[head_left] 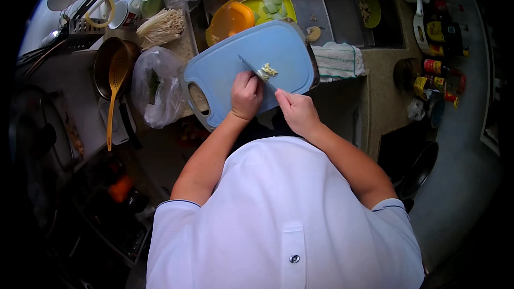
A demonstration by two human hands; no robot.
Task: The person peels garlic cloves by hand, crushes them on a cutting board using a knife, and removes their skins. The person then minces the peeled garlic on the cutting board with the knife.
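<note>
A blue cutting board point(214, 67) lies tilted across the counter and the sink edge. On it is a small heap of pale chopped pieces point(269, 69). My right hand point(300, 113) is closed round the handle end of a knife point(248, 63), whose blade slants up to the left beside the heap. Just left of the blade, my left hand point(247, 95) rests on the board with its fingers curled; whether they press on anything is hidden.
Behind the board sit an orange container point(235, 18) and a green tray point(289, 8). Enoki mushrooms point(160, 28), a plastic bag point(160, 104) and a pan point(101, 69) with a yellow slotted spoon point(118, 77) stand left. A striped cloth point(337, 60) and sauce bottles point(436, 67) are right.
</note>
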